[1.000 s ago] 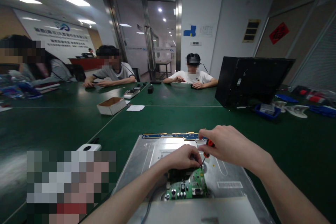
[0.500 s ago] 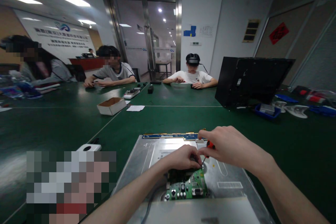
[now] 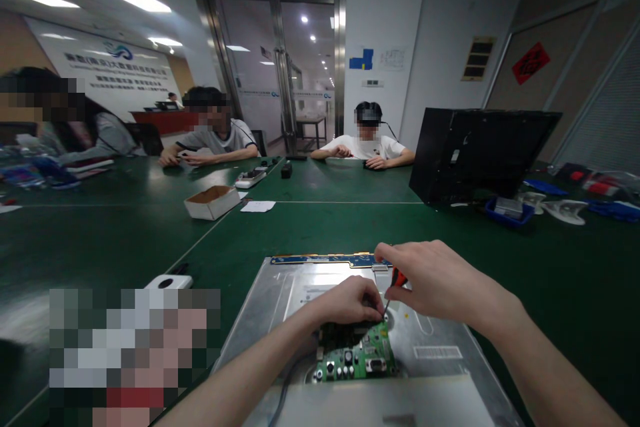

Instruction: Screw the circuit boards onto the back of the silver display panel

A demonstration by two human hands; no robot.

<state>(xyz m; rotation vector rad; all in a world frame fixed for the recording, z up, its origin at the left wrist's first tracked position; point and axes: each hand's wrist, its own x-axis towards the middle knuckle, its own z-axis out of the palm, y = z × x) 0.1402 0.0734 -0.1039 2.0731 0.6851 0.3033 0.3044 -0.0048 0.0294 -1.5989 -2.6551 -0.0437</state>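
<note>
A silver metal panel (image 3: 430,353) lies before me, with a green circuit board (image 3: 357,360) on its middle and a narrow blue board (image 3: 320,259) along its far edge. My right hand (image 3: 430,277) grips a red and black screwdriver (image 3: 399,277), whose thin shaft points down to the board's upper right corner. Close to the tip, my left hand (image 3: 353,300) has its fingers pressed together over the board's far edge; what they pinch, if anything, is hidden. A dark cable (image 3: 286,387) runs down the panel's left side.
Beyond the panel on the green table (image 3: 310,227) are an open white box (image 3: 213,203), a paper (image 3: 258,206) and a black monitor housing (image 3: 480,153). A blue tray (image 3: 509,212) sits at right. A white device (image 3: 170,282) lies at left. Several people sit around.
The fingers of my right hand have shifted slightly on the screwdriver, with the thumb opened a little and the handle more exposed. My left hand is almost unmoved.
</note>
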